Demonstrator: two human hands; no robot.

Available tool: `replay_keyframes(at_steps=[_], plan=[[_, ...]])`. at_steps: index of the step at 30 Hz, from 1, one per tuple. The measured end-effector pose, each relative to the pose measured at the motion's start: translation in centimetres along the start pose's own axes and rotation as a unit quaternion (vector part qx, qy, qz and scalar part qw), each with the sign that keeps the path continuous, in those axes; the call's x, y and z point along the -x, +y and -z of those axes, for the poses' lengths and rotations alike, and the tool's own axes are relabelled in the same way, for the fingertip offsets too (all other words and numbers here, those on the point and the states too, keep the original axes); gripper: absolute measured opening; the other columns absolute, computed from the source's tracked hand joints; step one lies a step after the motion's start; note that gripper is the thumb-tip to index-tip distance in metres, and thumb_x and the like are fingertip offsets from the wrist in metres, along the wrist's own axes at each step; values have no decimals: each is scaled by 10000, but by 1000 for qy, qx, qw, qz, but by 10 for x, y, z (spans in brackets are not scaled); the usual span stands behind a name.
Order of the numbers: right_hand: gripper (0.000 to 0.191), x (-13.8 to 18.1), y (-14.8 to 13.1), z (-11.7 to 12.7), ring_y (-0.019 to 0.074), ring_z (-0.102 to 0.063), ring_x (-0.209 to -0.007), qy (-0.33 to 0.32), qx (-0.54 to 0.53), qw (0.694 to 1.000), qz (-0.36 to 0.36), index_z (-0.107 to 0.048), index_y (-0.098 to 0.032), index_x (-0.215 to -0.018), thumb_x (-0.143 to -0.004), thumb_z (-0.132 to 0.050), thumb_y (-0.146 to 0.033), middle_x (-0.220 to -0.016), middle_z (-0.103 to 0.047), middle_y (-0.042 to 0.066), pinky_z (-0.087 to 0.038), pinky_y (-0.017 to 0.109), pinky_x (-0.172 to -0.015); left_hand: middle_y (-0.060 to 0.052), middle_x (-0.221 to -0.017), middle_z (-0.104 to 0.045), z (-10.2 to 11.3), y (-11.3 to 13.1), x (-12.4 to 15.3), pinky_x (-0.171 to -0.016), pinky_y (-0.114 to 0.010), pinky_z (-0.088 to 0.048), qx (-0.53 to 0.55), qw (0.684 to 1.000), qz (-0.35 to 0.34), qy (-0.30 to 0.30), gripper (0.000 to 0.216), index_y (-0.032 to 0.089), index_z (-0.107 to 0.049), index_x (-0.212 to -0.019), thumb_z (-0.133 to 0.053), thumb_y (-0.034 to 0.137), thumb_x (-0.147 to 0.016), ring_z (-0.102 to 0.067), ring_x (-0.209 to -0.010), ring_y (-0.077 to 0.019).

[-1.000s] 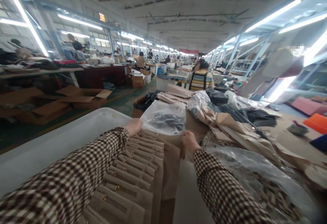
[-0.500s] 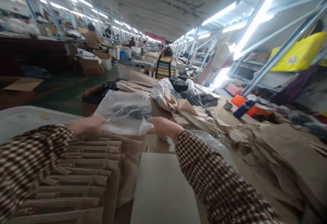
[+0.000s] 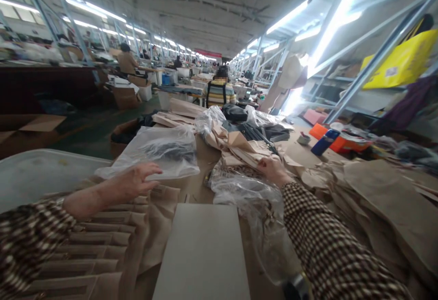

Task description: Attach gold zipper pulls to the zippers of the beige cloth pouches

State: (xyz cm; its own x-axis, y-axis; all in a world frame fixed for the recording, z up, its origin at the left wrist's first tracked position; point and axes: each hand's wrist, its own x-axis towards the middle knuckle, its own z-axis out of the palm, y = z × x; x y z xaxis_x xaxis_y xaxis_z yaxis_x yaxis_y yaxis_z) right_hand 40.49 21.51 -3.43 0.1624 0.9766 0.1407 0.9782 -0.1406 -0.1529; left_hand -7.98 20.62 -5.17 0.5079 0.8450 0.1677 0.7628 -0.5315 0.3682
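My left hand [image 3: 137, 180] is open, thumb and fingers apart, with nothing in it. It hovers over the far end of a row of overlapping tan fabric pieces [image 3: 102, 238], just in front of a clear plastic bag [image 3: 164, 149] with dark contents. My right hand [image 3: 273, 170] reaches to the edge of a heap of tan strips [image 3: 244, 147], where a second clear bag [image 3: 239, 188] holds small brownish parts. Its fingers are curled closed there; whether they grip a strip or the bag is hidden. Between my arms lies a flat pale board [image 3: 203, 254].
A translucent tub [image 3: 51, 174] stands at the left. More tan fabric [image 3: 386, 204] is piled at the right, with a dark blue box [image 3: 325, 142] and an orange box [image 3: 352, 144] behind it. A person in a striped top [image 3: 219, 93] sits ahead.
Both hands have let go of the bag with dark contents, which now lies flat. My right hand has moved right to the tan strips; my left has opened and drawn back slightly.
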Motion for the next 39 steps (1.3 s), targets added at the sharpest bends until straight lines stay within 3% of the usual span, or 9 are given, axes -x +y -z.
replay_keyframes(at_steps=[5,12,16,19,22,27,29,33,39], plan=[[104,12,-30,-4,202,-624,-916,42,-36,998,21,-672,-158,-900,-874,-625,-247,-959,-691,77,-463,368,-853,-118,-1188,-696,-13,49,8,-1043,-347,-430,57,998,-26,10,353,148,-717,-1055,-515,333,-834,-608,-1156,-254],[127,32,-59,83,185,-575,-721,186,-210,959,25,-571,-196,-878,-866,-483,-287,-811,-641,64,-417,287,-619,-85,-977,-704,2,137,18,-852,-316,-495,204,969,-114,84,226,159,-695,-949,-520,284,-879,-647,-928,-204],[259,86,-114,98,133,-526,-567,131,-472,867,94,-532,-216,-1033,-807,-548,-342,-742,-631,-13,-429,247,-509,-109,-1162,-654,-4,197,18,-762,-324,-536,337,929,-61,140,508,172,-587,-1244,-665,392,-793,-641,-907,-205],[291,135,-158,77,125,-538,-543,92,-590,794,113,-513,-239,-1047,-792,-605,-343,-762,-642,-22,-460,244,-492,-130,-1304,-588,-13,225,20,-930,-393,-511,351,918,-78,166,747,184,-481,-1352,-759,292,-667,-593,-1102,-256],[241,172,-183,54,138,-595,-600,56,-641,754,133,-534,-248,-1073,-850,-574,-328,-816,-656,-11,-522,269,-558,-99,-1205,-636,-20,224,30,-998,-381,-469,375,902,-90,197,592,182,-531,-1258,-630,127,-677,-591,-1114,-235],[269,200,-176,61,216,-595,-960,106,-341,880,313,-675,-244,-1136,-964,-468,-227,-1018,-652,78,-507,385,-854,12,-711,-608,-4,192,64,-648,-234,-482,466,883,6,55,202,158,-643,-824,-472,132,-722,-571,-663,-127],[259,204,-166,72,238,-552,-1018,122,-236,895,358,-693,-253,-1110,-960,-489,-201,-1044,-634,86,-483,404,-879,23,-695,-606,10,186,78,-578,-196,-435,528,848,19,-26,220,148,-664,-796,-480,140,-675,-537,-613,-100],[183,211,-154,82,205,-579,-1029,63,-264,867,418,-655,-257,-1081,-956,-530,-208,-1091,-630,61,-482,363,-889,19,-693,-639,31,186,98,-528,-174,-400,630,767,86,-87,258,141,-688,-804,-553,144,-585,-535,-589,-90],[58,237,-160,74,183,-603,-890,-23,-294,861,414,-578,-246,-882,-933,-572,-219,-916,-634,27,-488,319,-791,-23,-805,-710,31,177,111,-611,-227,-497,672,708,99,-192,265,152,-714,-854,-615,139,-608,-623,-657,-132]])
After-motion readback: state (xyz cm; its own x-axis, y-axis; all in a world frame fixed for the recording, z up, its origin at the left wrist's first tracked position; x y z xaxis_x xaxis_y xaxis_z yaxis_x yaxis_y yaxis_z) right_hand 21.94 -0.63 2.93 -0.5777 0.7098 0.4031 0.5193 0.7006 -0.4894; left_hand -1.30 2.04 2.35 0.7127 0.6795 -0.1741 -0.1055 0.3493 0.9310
